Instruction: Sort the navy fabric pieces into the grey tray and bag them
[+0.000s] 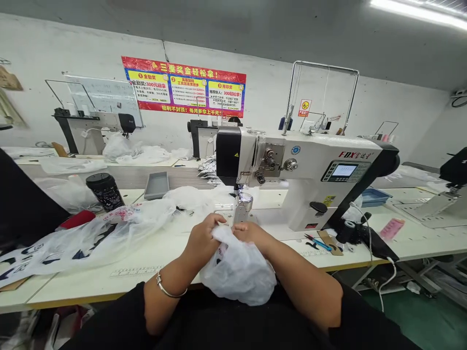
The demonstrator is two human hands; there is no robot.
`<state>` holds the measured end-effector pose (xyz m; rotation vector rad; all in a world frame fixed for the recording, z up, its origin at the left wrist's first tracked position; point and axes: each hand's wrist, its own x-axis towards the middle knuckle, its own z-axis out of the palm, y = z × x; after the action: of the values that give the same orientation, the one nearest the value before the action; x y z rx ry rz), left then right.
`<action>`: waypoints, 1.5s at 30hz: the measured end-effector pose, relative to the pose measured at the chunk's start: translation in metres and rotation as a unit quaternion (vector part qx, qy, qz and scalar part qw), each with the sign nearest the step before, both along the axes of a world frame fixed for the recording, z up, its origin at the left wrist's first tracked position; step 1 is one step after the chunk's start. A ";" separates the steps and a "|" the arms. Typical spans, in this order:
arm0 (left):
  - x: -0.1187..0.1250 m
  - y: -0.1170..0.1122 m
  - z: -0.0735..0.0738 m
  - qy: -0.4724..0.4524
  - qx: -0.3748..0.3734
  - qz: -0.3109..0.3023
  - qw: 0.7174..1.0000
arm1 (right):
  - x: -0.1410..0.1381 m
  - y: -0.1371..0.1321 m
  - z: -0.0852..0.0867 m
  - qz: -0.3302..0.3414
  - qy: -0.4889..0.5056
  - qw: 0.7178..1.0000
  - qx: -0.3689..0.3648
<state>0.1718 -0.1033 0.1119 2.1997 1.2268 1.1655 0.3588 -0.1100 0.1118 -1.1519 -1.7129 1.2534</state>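
Observation:
A white translucent plastic bag (241,272) hangs bunched over the table's front edge, close to my body. My left hand (204,238) is closed on the bag's gathered top from the left. From the right, my right hand (253,235) pinches the same top edge, fingers curled inward. Through the film some dark and reddish marks show, but what lies inside is hidden. Just beyond my hands stands the post of a white sewing machine (302,160), its needle area (241,194) apart from the bag.
Left on the table lie plastic bags with printed cut pieces (83,243), a black tumbler (105,190) and a grey tray (156,185). Blue-handled snips (321,243) and a cardboard strip (330,242) lie right. A cable (388,282) hangs off the front edge.

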 end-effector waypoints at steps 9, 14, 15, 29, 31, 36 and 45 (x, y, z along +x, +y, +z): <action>-0.011 0.009 0.002 0.081 -0.022 -0.122 0.989 | 0.015 -0.011 -0.014 0.098 0.171 0.972 -0.127; -0.017 0.008 -0.002 0.004 0.141 -0.200 0.970 | 0.018 -0.011 -0.015 0.082 0.247 0.951 -0.168; -0.016 0.009 -0.002 -0.007 0.161 -0.184 0.970 | 0.018 -0.011 -0.013 0.079 0.254 0.948 -0.174; -0.008 -0.014 0.012 0.139 0.000 -0.205 0.969 | 0.024 -0.016 -0.012 0.143 0.141 0.968 -0.148; -0.016 -0.007 0.016 0.140 0.036 -0.168 0.975 | 0.026 -0.014 -0.010 0.108 0.119 0.981 -0.111; -0.071 0.028 0.026 0.117 0.130 0.149 0.973 | 0.064 0.000 -0.009 -0.061 0.025 0.997 0.033; -0.095 0.035 0.005 -0.211 -0.115 0.171 0.955 | 0.102 0.010 -0.019 -0.166 -0.126 0.974 0.087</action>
<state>0.0766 -0.0680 0.1172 1.5024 1.4921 1.4456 0.4607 -0.1004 0.0928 -1.4658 -1.6805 0.7641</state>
